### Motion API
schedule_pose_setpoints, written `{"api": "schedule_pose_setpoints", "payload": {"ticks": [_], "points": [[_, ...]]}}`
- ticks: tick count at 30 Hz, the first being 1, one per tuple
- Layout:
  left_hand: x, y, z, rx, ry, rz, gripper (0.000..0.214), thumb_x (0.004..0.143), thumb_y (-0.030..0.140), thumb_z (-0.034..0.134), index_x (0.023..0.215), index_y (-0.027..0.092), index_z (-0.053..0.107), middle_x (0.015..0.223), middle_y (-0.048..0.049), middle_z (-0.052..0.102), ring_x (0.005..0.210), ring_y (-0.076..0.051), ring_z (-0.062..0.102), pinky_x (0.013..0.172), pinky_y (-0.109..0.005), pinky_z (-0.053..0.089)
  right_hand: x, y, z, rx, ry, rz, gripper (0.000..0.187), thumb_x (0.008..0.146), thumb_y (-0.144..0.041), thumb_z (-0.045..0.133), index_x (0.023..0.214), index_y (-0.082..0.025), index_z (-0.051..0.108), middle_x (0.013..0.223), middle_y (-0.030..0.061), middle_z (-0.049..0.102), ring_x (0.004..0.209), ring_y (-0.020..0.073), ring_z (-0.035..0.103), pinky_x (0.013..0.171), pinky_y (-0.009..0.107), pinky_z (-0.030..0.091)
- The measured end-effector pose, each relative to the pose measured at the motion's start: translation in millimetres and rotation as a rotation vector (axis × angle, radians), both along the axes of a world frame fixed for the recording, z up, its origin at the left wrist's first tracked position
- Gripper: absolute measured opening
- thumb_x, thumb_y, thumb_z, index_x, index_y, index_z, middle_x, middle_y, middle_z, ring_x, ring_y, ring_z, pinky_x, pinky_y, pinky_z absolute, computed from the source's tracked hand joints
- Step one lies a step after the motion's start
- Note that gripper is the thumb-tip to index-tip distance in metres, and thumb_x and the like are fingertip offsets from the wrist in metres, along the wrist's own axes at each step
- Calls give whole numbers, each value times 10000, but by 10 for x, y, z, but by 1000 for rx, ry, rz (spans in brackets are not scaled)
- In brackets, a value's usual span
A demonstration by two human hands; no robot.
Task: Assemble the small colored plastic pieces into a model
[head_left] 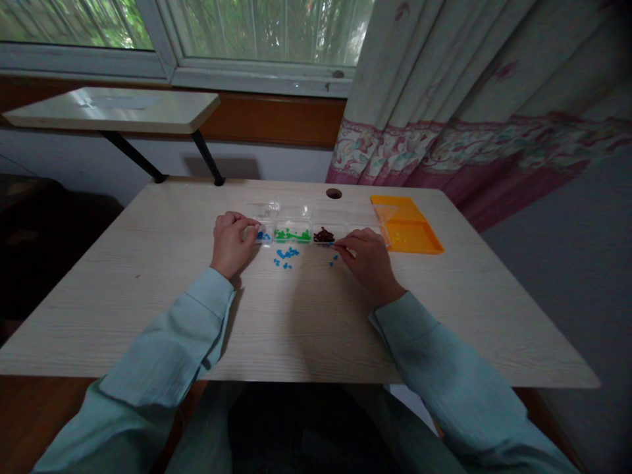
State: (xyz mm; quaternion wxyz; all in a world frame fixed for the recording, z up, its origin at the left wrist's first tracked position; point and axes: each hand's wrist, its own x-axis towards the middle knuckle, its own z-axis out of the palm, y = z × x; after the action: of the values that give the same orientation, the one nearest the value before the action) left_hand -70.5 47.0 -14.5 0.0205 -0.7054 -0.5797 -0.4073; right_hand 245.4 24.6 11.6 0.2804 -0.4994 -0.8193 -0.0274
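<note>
A clear plastic compartment box [293, 209] lies on the table with its lid part raised behind or lying open. Small blue pieces [263, 236] are in its left compartment, green pieces [292, 235] in the one beside it, and dark brown pieces [324, 235] farther right. My left hand [232, 245] is at the box's left end, fingertips pinched together over the blue compartment. Near the brown pieces, my right hand [369, 262] has thumb and finger pinched; anything between them is too small to make out. Loose blue pieces [287, 253] are scattered in front of the box.
To the right lies an orange tray [415, 236] with a few yellow pieces, a clear part overlapping its left edge. A round hole [334, 193] is cut near the table's back edge. A raised shelf [118, 108] on black legs stands back left; a curtain [444, 99] hangs behind.
</note>
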Motion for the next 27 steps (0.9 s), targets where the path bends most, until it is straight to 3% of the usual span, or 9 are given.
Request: {"api": "schedule_pose_setpoints", "payload": {"ticks": [10,17,27], "points": [[438,-389,304,97,143,-319,203,922,350,542,993,236,695,964,-62,608,972,-215,508,870,-402,389,-265,-189,13,179,138,192,145,895,-311,612,879,-231,733,836,42,683,838,183,576,781,341,405],[548,-438,248,29,184,-528,216,941,343,511,1039,243,676,946,-56,608,955,-202,511,856,-377,392,-337,-242,10,196,136,288,125,900,-289,609,869,-241,720,811,26,672,834,166,568,798,332,409],[574,-450,232,-3,122,-598,193,939,340,511,969,225,662,940,-62,619,953,-206,531,854,-392,412,-375,-345,82,118,-24,284,192,935,-312,546,891,-273,729,874,29,684,891,173,544,877,344,359]]}}
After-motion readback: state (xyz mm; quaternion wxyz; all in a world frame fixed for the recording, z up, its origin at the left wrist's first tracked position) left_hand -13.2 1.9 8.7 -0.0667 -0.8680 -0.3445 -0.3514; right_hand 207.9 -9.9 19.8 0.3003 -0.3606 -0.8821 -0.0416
